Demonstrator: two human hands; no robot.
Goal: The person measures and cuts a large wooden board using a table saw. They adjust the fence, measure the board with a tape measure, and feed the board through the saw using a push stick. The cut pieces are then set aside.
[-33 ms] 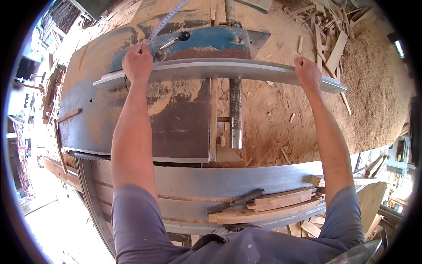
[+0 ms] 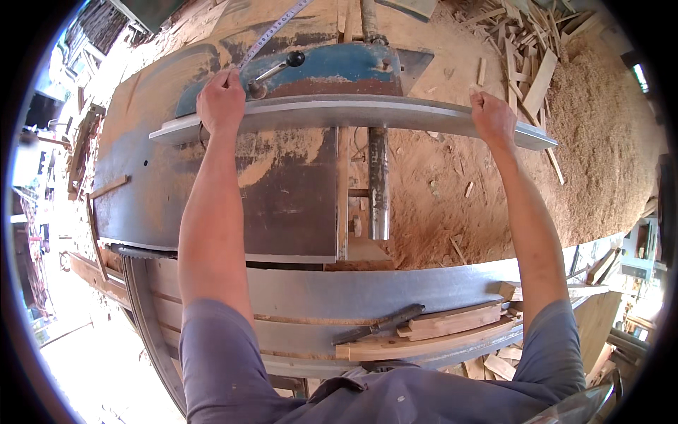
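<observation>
My left hand [image 2: 221,99] is closed in a pinch at the near end of a tape measure's pale blade [image 2: 272,34], which slants away to the upper right. This hand is over the left part of a long metal fence [image 2: 353,106] that runs across the saw table [image 2: 289,205]. Just right of it, a lever with a black knob [image 2: 295,59] rises from a blue painted metal bracket [image 2: 339,63]. Over the fence's right part, my right hand [image 2: 494,116] is closed in a fist. What its fingers hold, if anything, is hidden.
A round metal bar [image 2: 378,184] sticks out beside the table. Sawdust [image 2: 600,141] and scrap wood [image 2: 540,81] heap up on the right. Nearer me, a sliding metal table [image 2: 395,290] carries wood strips [image 2: 431,339] and a dark tool-like bar [image 2: 381,325]. A saw blade's toothed edge [image 2: 145,251] shows at left.
The far part of the tape blade has swung slightly to the right, and its markings show more clearly. Both hands stay almost in place.
</observation>
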